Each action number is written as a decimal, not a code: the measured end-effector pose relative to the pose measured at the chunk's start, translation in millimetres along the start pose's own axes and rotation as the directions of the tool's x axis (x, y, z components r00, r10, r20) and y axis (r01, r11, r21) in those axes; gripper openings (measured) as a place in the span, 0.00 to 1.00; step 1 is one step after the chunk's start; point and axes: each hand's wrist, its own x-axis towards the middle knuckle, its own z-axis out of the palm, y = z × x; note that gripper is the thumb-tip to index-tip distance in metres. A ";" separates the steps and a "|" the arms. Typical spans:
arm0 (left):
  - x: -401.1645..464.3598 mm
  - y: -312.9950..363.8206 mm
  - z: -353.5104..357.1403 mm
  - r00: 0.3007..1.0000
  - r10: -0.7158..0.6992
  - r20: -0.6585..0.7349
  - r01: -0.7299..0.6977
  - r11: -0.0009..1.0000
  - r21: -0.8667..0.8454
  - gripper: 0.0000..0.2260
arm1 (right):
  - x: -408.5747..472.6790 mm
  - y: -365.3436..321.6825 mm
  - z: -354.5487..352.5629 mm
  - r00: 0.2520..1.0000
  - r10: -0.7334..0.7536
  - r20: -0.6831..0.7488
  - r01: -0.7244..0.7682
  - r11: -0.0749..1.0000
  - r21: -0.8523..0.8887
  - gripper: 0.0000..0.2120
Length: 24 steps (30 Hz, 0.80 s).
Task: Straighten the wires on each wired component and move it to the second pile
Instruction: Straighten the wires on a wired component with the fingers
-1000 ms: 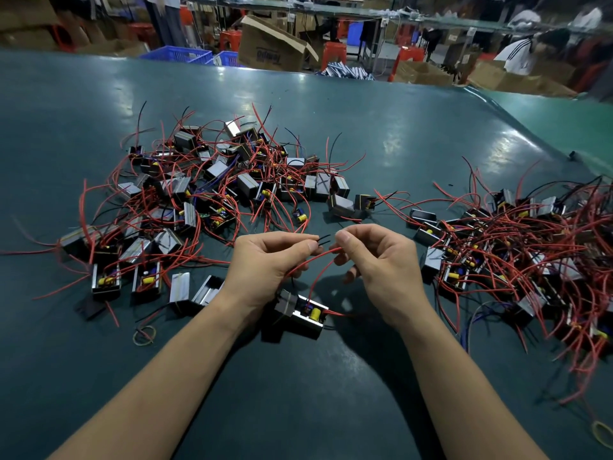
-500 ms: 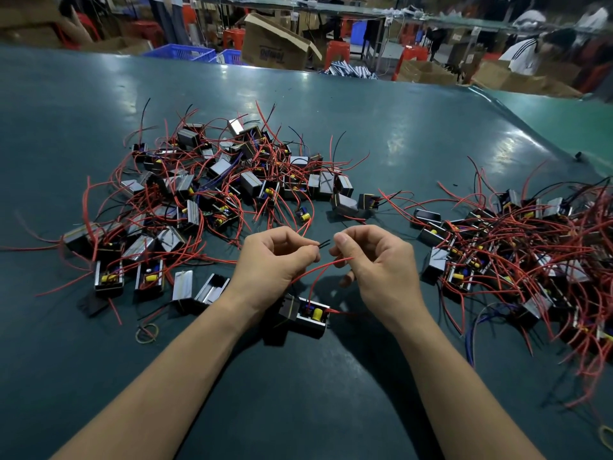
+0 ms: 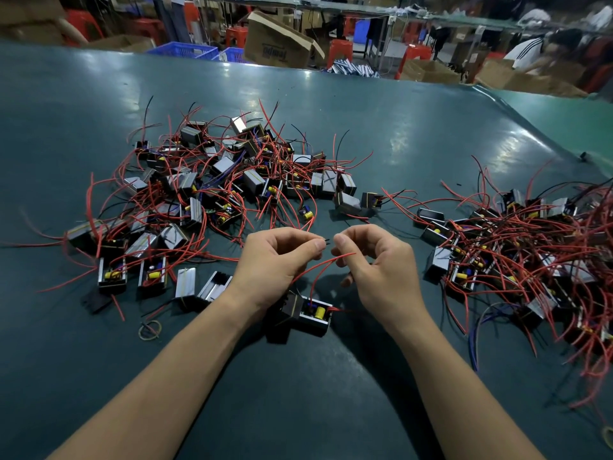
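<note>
Left hand (image 3: 277, 260): fingers curled, pinching black wire tip. Right hand (image 3: 374, 263): curled, pinching red wire (image 3: 318, 268). Component (image 3: 310, 312) on surface (image 3: 298, 410) below hands, between both piles.

The only lettering in view stands on the side of the open cardboard box (image 3: 278, 44) beyond the far edge of the desk (image 3: 398, 134). It is a short dark printed word on the brown face of the box, seemingly upside down, and too blurred to read letter by letter. No label, number or brand can be made out on the wired components, the blue crates left of the box, or anything else.
</note>
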 end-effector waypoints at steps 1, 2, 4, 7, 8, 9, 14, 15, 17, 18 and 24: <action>0.4 0.0 0.0 1.000 -0.002 0.001 0.002 1.000 0.009 0.01 | -0.2 0.1 0.3 1.000 -0.005 -0.009 0.005 1.000 -0.019 0.04; 0.7 -0.3 -0.1 1.000 -0.003 -0.001 0.003 1.000 0.011 0.01 | -0.4 0.4 0.6 1.000 -0.009 -0.018 0.008 0.999 -0.034 0.04; 1.6 -1.5 -0.3 1.000 -0.003 -0.007 0.003 1.000 0.010 0.01 | -0.7 0.5 2.1 0.999 -0.010 -0.031 0.009 0.999 -0.043 0.04; 1.4 -2.5 -0.5 1.000 0.004 -0.014 -0.003 1.000 0.027 0.01 | -1.3 0.5 3.9 0.999 0.005 -0.042 -0.006 0.999 -0.031 0.04; 1.6 -3.0 -0.6 1.000 0.010 -0.021 -0.009 0.999 0.034 0.02 | -1.3 0.5 4.1 0.999 0.005 -0.047 -0.006 0.999 -0.034 0.04; 2.1 -3.7 -0.3 0.999 0.016 -0.030 -0.015 0.999 0.042 0.02 | -1.3 1.0 4.1 0.999 -0.002 -0.052 0.000 0.999 -0.044 0.03; 3.2 -6.8 -1.1 0.996 0.051 -0.073 -0.046 0.996 0.073 0.02 | -0.7 2.3 -1.0 0.966 -0.259 0.013 0.256 0.940 -0.228 0.01; 2.8 -6.9 -1.0 0.996 0.061 -0.066 -0.055 0.994 0.095 0.02 | 0.2 2.8 -2.4 0.944 -0.327 0.035 0.323 0.905 -0.275 0.01; 2.2 -6.4 -1.1 0.995 0.097 -0.039 -0.090 0.984 0.155 0.01 | 2.9 3.5 -4.9 0.909 -0.411 0.069 0.408 0.845 -0.345 0.01; 1.9 -6.1 -1.4 0.993 0.119 -0.021 -0.113 0.977 0.183 0.01 | 4.1 4.0 -6.2 0.904 -0.419 0.081 0.419 0.835 -0.355 0.01; -2.3 -3.8 -2.5 0.982 0.170 0.085 -0.183 0.965 0.189 0.01 | 8.7 1.4 -11.1 0.990 -0.052 0.129 0.043 0.997 0.069 0.03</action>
